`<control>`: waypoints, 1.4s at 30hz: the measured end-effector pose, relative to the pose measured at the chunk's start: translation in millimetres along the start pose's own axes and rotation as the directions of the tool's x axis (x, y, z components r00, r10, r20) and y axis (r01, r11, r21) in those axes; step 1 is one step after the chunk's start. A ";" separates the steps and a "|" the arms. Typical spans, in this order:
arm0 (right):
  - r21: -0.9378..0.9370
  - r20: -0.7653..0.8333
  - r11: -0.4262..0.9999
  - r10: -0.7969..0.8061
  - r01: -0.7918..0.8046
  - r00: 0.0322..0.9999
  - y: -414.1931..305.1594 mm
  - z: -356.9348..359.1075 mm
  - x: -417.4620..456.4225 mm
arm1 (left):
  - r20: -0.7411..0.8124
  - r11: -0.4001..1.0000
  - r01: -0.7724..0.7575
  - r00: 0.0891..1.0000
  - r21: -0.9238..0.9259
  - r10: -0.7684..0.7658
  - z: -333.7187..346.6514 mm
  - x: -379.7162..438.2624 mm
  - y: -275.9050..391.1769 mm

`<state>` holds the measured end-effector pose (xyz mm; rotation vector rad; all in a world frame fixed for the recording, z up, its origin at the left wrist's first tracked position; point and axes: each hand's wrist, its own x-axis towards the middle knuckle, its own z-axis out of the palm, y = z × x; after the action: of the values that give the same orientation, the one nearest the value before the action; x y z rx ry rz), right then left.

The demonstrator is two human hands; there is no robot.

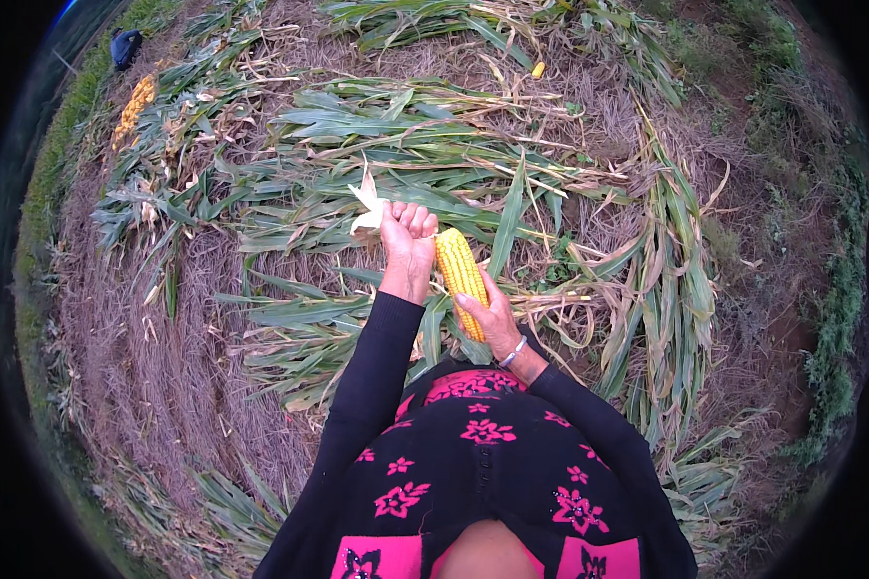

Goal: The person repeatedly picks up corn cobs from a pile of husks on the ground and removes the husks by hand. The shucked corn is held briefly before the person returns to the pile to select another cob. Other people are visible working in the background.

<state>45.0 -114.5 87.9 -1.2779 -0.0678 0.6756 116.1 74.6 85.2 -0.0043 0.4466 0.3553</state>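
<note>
My right hand (494, 316) grips a bare yellow ear of corn (460, 279) by its lower part, thumb across the kernels. The ear tilts in front of my body, its other end close to my left fist. Closed around pale corn husk (368, 200), my left hand (409, 242) is at the ear's far end, and the husk's loose tips stick out on the left. The fist hides whether husk and cob are still joined.
Cut corn stalks with green leaves (398, 137) lie in rows over dry straw. A heap of yellow ears (135, 108) lies far left, near a dark bundle (124, 48). One more ear (538, 70) rests beyond the stalks. Green weeds (833, 347) border the right.
</note>
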 end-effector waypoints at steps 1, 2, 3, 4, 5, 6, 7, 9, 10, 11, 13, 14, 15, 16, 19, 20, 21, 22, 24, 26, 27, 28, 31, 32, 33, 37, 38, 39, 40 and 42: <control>0.208 0.090 0.971 0.099 -0.116 0.991 -3.2 -2.5 -0.8 | 0.065 0.993 0.041 0.997 -0.112 -0.034 5.3 2.7 5.0; 0.327 0.118 0.928 0.145 -0.176 0.982 -2.8 -6.2 -1.1 | 0.130 0.973 0.091 0.989 -0.214 -0.064 8.7 7.0 9.9; 0.437 0.148 0.869 0.184 -0.231 0.972 -1.7 -11.8 -1.5 | 0.190 0.957 0.131 0.978 -0.259 -0.083 14.4 9.7 18.7; 0.473 0.161 0.838 0.221 -0.272 0.962 1.9 -19.0 -2.7 | 0.216 0.960 0.140 0.973 -0.244 -0.087 19.4 11.2 28.9; 0.497 0.188 0.810 0.251 -0.313 0.949 5.2 -25.3 -3.6 | 0.245 0.962 0.151 0.965 -0.227 -0.093 21.3 12.9 40.9; 0.545 0.219 0.755 0.290 -0.364 0.931 11.1 -32.6 -1.9 | 0.259 0.975 0.120 0.963 -0.185 -0.069 15.7 18.2 52.9; 0.593 0.248 0.694 0.325 -0.408 0.913 18.1 -40.6 -0.1 | 0.212 0.997 0.023 0.977 -0.080 -0.005 6.3 23.8 63.2; 0.607 0.278 0.634 0.396 -0.479 0.875 28.9 -52.7 2.9 | 0.018 0.975 -0.128 0.992 0.182 0.126 -24.0 28.6 76.5; 0.593 0.263 0.630 0.438 -0.502 0.860 30.5 -56.2 3.6 | -0.067 0.935 -0.075 0.992 0.347 0.104 -50.6 29.8 83.3; 0.577 0.246 0.633 0.468 -0.516 0.849 30.7 -61.6 7.0 | -0.140 0.868 -0.015 0.985 0.496 0.098 -86.9 29.2 89.8; 0.527 0.286 0.556 0.595 -0.642 0.751 51.2 -78.1 10.1 | -0.273 0.654 0.144 0.957 0.743 0.100 -169.2 15.8 99.4; 0.519 0.290 0.507 0.653 -0.688 0.699 65.2 -88.8 9.7 | -0.333 0.514 0.237 0.937 0.825 0.102 -210.8 3.2 101.2; 0.528 0.283 0.452 0.705 -0.719 0.650 80.7 -98.1 6.2 | -0.384 0.390 0.318 0.917 0.864 0.105 -251.6 -16.2 102.8; 0.543 0.276 0.402 0.744 -0.737 0.609 95.8 -105.8 1.2 | -0.431 0.289 0.388 0.897 0.875 0.099 -288.3 -38.2 105.9; 0.535 0.255 0.332 0.813 -0.777 0.523 131.7 -123.5 -8.6 | -0.556 0.009 0.558 0.826 0.830 0.098 -388.6 -126.7 117.1; 0.512 0.255 0.320 0.829 -0.797 0.497 140.9 -129.8 -7.2 | -0.565 -0.134 0.572 0.820 0.809 0.088 -422.5 -162.6 118.7; 0.508 0.250 0.308 0.841 -0.804 0.480 150.6 -135.9 -8.5 | -0.517 -0.389 0.488 0.855 0.781 0.035 -449.8 -194.9 122.7; 0.517 0.268 0.275 0.847 -0.810 0.459 156.1 -143.9 -7.2 | -0.400 -0.656 0.249 0.912 0.713 -0.088 -470.4 -226.3 126.9; 0.512 0.200 0.292 0.875 -0.808 0.442 152.0 -162.9 20.6 | -0.177 -0.814 -0.144 0.941 0.563 -0.289 -483.6 -264.2 116.8; 0.492 0.024 0.391 0.887 -0.778 0.461 132.5 -176.1 61.0 | -0.315 -0.581 0.043 0.871 0.813 -0.376 -498.2 -264.2 119.1; 0.426 -0.075 0.524 0.833 -0.738 0.548 113.5 -188.0 91.8 | -0.587 0.045 0.645 0.721 0.763 -0.369 -499.2 -251.1 122.4; 0.312 -0.225 0.688 0.723 -0.655 0.653 77.0 -193.3 132.1 | -0.787 0.365 0.835 0.528 0.413 -0.318 -501.9 -241.3 122.0; 0.142 -0.400 0.988 0.111 -0.058 0.910 -70.4 -190.4 249.3 | -0.682 0.387 0.617 0.730 0.685 0.043 -392.7 -190.3 89.0; 0.093 -0.431 0.992 -0.036 0.083 0.902 -108.9 -185.6 266.8 | -0.657 0.393 0.578 0.749 0.715 0.093 -368.9 -171.6 90.4; 0.035 -0.454 0.973 -0.188 0.229 0.871 -147.8 -182.7 283.8 | -0.624 0.392 0.536 0.769 0.748 0.139 -348.9 -148.5 91.3; -0.072 -0.268 0.954 -0.298 0.290 0.916 -195.5 -171.0 294.0 | -0.502 0.378 0.415 0.849 0.828 0.168 -290.7 -86.6 98.6; -0.069 -0.200 0.971 -0.240 0.230 0.950 -186.2 -162.5 286.6 | -0.478 0.381 0.388 0.860 0.839 0.177 -280.6 -79.7 97.4; -0.106 -0.150 0.986 -0.145 0.129 0.978 -168.7 -157.5 278.6 | -0.484 0.374 0.396 0.857 0.839 0.178 -274.2 -75.7 96.2; -0.131 -0.096 0.991 -0.039 0.027 0.995 -143.6 -160.5 271.1 | -0.489 0.363 0.406 0.855 0.839 0.173 -268.8 -72.0 95.1; -0.136 -0.084 0.974 0.170 -0.180 0.982 -85.9 -168.6 242.0 | -0.496 0.316 0.431 0.853 0.845 0.164 -273.6 -69.3 95.7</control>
<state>345.8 -148.8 35.6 -1.4572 0.0578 0.7862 -90.0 119.0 -125.4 1.0909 1.1535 -0.1701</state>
